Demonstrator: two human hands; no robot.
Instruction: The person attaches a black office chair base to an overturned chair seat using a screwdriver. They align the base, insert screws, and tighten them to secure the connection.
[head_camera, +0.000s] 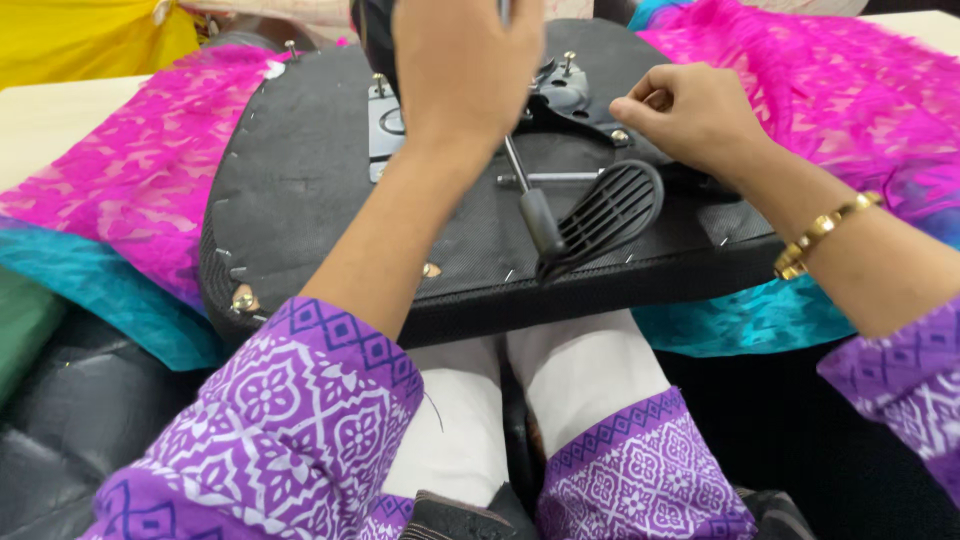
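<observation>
The upturned seat (300, 180), black mesh with stapled edges, lay across the lap. The left hand (465, 65) gripped something above its metal plate (385, 125); the right hand (690, 115) pinched, fingertips together, near the ribbed plastic lever (605, 215).

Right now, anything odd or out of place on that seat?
Slightly. The black chair seat lies upside down across the person's lap, mechanism plate and lever facing up. Staples along its edge sit unevenly. No visible damage. Left hand covers part of the mechanism.
</observation>
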